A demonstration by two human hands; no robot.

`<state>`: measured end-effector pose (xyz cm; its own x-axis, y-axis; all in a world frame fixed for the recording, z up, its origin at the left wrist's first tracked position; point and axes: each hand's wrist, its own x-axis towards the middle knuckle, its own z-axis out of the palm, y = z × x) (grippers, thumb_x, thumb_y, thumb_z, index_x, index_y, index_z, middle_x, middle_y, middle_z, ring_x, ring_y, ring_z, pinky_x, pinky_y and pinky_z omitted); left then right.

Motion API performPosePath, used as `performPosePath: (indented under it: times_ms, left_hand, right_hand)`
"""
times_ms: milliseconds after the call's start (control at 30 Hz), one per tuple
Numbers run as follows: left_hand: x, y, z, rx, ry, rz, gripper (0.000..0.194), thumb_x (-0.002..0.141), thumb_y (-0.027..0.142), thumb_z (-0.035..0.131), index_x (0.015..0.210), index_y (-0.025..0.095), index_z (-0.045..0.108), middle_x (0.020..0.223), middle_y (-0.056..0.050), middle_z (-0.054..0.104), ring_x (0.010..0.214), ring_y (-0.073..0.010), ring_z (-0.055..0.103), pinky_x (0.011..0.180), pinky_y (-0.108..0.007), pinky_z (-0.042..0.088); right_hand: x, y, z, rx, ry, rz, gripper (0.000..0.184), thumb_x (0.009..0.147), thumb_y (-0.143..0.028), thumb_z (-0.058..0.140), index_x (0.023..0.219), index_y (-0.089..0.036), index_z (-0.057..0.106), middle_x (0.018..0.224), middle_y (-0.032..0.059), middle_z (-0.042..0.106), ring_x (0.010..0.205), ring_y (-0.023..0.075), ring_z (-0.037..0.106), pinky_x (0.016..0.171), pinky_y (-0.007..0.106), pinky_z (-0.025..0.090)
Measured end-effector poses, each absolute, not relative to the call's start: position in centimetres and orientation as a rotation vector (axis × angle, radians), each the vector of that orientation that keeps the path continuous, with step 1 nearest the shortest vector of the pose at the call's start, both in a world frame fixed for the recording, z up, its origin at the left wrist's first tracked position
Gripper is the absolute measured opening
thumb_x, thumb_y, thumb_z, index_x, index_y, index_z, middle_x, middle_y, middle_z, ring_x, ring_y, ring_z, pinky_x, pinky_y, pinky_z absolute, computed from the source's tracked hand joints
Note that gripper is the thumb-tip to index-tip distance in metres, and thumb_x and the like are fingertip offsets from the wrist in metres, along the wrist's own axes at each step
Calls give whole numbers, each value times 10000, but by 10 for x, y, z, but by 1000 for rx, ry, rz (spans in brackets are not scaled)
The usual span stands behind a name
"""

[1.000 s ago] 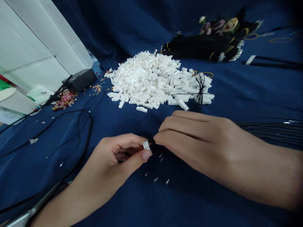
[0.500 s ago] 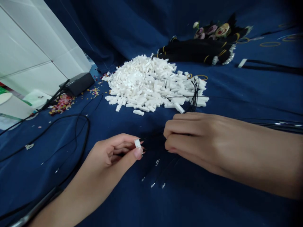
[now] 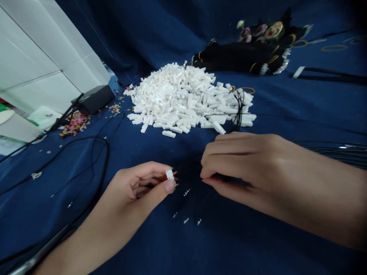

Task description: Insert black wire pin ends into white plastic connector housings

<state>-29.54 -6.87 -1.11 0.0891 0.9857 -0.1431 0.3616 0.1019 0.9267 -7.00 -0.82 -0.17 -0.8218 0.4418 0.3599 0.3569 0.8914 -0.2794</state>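
Note:
Between the thumb and fingers of my left hand (image 3: 149, 183) is a small white connector housing (image 3: 169, 174), held upright on its end. Thin dark wires lead from it toward my right hand (image 3: 243, 164), whose thumb and fingertips are pinched together on the black wires. How many it grips is hidden by the fingers. Below the gap between the hands, several wire ends with shiny metal crimp terminals (image 3: 186, 221) lie on the blue cloth (image 3: 143, 244). The rest of the black wire bundle (image 3: 338, 151) runs off to the right, behind my right wrist.
A heap of white connector housings (image 3: 174, 99) lies ahead. Black banded bundles (image 3: 232, 57) and artificial flowers (image 3: 272, 30) are at the back right. On the left are a dark box (image 3: 96, 99), colourful confetti bits (image 3: 75, 123), a black cable (image 3: 106, 160) and a white cup (image 3: 17, 128).
My right hand has shifted slightly right, its thumb now showing more plainly against the fingertips. My left hand keeps hold of the connector housing. The view has moved a little.

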Motion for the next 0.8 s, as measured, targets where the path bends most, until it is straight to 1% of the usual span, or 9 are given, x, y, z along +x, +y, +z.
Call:
performPosePath:
  times_ms: [100,200,300,367,433,533,667,800]
  left_hand:
    - [-297,-67,-14,1407,1403,836,133,703,343,773,814,413,753,737,48,766,703,-230,725,627,-329,601]
    - [-296,-67,-13,1360,1409,829,109,691,334,789,773,397,753,762,32,773,739,-247,730,664,-354,604]
    - [-296,-69,-12,1323,1415,841,153,707,328,797,829,414,761,788,29,779,756,-242,730,693,-362,603]
    - [-296,-71,-12,1317,1435,840,144,742,333,780,858,417,762,801,29,781,759,-236,730,706,-362,600]
    - [-296,-71,-11,1313,1455,841,115,763,333,766,860,395,763,797,30,781,762,-228,729,703,-350,596]
    - [-294,-72,-10,1291,1449,836,76,782,298,752,847,335,768,783,45,782,760,-178,724,681,-267,579]
    - [-291,-72,-9,1240,1466,874,82,784,243,754,846,294,771,777,74,786,754,-103,713,689,-148,543]
    - [-293,-72,-11,1275,1416,856,86,800,256,755,867,305,777,778,75,789,736,-86,714,652,-109,534]
  right_hand:
    - [-74,-9,3,-629,-2557,338,150,867,-140,594,760,-220,664,758,-68,620,639,59,564,539,218,448]
    - [-79,-8,7,-681,-2448,480,180,791,-78,669,726,-245,689,709,-118,633,607,8,571,532,146,435]
    - [-80,-6,6,-772,-2350,619,219,722,-53,722,680,-264,686,685,-159,643,597,-27,589,519,73,421]
    - [-81,-5,3,-804,-2321,667,229,704,-52,731,659,-271,680,654,-171,636,561,-40,579,476,50,394]
    - [-81,-5,0,-815,-2309,670,229,707,-59,723,653,-276,677,619,-172,623,523,-41,562,417,51,356]
    - [-84,-6,-1,-849,-2334,618,212,717,-80,717,651,-278,680,588,-164,612,486,-26,543,384,70,341]
    - [-85,-7,1,-876,-2402,559,197,708,-81,721,651,-265,679,579,-148,598,478,-9,524,396,106,355]
    - [-80,-8,-1,-799,-2462,385,157,769,-94,679,724,-245,687,652,-110,607,524,24,519,462,174,395]
